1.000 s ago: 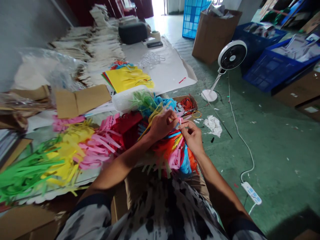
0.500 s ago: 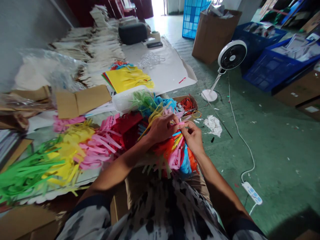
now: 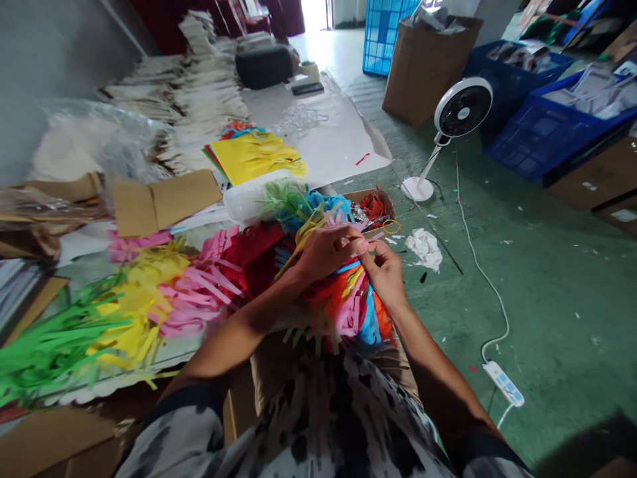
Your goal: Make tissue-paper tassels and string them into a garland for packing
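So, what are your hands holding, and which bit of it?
The left hand and right hand pinch a small pink paper strip between their fingertips. The fingers hide exactly which part.

Bright daylight from far doorway (image 3: 314,12); fisheye bending at edges, soft shadows.

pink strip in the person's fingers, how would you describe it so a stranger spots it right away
Start at the heap of fringed coloured paper in front of the person. Just above it, the left hand and right hand meet. The pink strip sits between their fingertips, short and held up by both hands, unlike the long fringes below.
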`<action>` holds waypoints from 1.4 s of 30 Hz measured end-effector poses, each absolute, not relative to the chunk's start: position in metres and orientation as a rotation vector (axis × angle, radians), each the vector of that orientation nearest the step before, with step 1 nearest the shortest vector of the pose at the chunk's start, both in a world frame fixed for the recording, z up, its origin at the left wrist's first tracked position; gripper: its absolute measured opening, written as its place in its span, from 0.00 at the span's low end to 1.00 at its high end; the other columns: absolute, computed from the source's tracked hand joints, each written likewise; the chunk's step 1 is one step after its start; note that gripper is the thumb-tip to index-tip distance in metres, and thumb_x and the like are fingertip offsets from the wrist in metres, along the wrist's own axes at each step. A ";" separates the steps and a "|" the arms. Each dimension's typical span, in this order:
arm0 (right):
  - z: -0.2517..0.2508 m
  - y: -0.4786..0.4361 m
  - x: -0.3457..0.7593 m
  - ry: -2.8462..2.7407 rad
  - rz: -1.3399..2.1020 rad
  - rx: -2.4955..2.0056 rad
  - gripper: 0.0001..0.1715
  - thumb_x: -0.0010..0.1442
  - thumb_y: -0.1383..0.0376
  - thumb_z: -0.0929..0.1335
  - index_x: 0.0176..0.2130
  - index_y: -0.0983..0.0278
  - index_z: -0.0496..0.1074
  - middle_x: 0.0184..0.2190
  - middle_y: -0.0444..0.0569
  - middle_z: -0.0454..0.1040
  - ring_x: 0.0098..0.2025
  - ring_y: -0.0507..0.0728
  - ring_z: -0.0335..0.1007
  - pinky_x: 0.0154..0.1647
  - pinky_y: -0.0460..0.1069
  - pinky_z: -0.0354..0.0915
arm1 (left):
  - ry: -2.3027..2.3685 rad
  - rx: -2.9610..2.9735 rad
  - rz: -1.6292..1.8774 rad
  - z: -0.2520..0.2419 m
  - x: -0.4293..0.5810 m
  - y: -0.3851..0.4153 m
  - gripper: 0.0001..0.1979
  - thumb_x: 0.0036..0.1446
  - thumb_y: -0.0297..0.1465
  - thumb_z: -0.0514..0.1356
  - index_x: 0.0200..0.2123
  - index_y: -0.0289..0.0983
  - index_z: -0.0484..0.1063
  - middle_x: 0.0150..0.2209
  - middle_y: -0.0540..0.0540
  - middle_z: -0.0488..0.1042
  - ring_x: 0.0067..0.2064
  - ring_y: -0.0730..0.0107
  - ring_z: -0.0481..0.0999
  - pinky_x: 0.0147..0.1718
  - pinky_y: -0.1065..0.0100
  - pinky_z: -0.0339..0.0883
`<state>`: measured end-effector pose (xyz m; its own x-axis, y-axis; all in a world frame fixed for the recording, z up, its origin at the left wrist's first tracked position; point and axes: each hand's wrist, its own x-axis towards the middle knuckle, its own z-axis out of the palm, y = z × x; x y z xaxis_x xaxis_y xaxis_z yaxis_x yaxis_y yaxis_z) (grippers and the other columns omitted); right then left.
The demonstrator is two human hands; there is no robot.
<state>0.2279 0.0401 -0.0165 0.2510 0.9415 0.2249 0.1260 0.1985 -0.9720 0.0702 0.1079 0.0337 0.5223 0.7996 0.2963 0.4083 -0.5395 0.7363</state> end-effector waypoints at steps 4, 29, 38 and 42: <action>-0.018 0.040 0.228 -1.158 0.809 -1.229 0.17 0.66 0.50 0.72 0.34 0.60 0.78 0.35 0.45 0.75 0.34 0.55 0.66 0.37 0.50 0.60 | 0.892 2.222 0.859 0.038 0.067 0.108 0.25 0.73 0.44 0.51 0.27 0.37 0.73 0.24 0.52 0.67 0.27 0.74 0.64 0.30 0.70 0.58; -0.016 0.037 0.224 -1.098 0.832 -1.183 0.13 0.66 0.51 0.72 0.41 0.57 0.76 0.36 0.44 0.75 0.27 0.51 0.60 0.27 0.48 0.58 | 1.109 2.295 0.820 0.034 0.074 0.100 0.07 0.67 0.32 0.58 0.41 0.40 0.76 0.21 0.57 0.71 0.21 0.76 0.68 0.26 0.72 0.57; -0.028 0.038 0.229 -1.090 0.855 -1.150 0.15 0.69 0.50 0.69 0.40 0.58 0.74 0.33 0.44 0.75 0.34 0.56 0.69 0.38 0.51 0.64 | 1.146 2.385 0.940 0.085 -0.023 0.136 0.08 0.68 0.33 0.60 0.44 0.38 0.79 0.38 0.48 0.83 0.33 0.72 0.80 0.35 0.71 0.72; -0.026 0.039 0.228 -1.107 0.815 -1.175 0.15 0.69 0.50 0.69 0.40 0.58 0.73 0.36 0.46 0.77 0.38 0.58 0.71 0.41 0.52 0.65 | 0.869 2.793 0.438 0.080 -0.066 0.122 0.15 0.66 0.23 0.57 0.45 0.43 0.82 0.49 0.44 0.81 0.52 0.65 0.80 0.50 0.67 0.73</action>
<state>0.2282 0.0395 -0.0259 0.2858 0.9295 0.2331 0.0537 0.2273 -0.9723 -0.0665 0.1222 0.0796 0.7854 0.5773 0.2233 0.5230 -0.8119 0.2594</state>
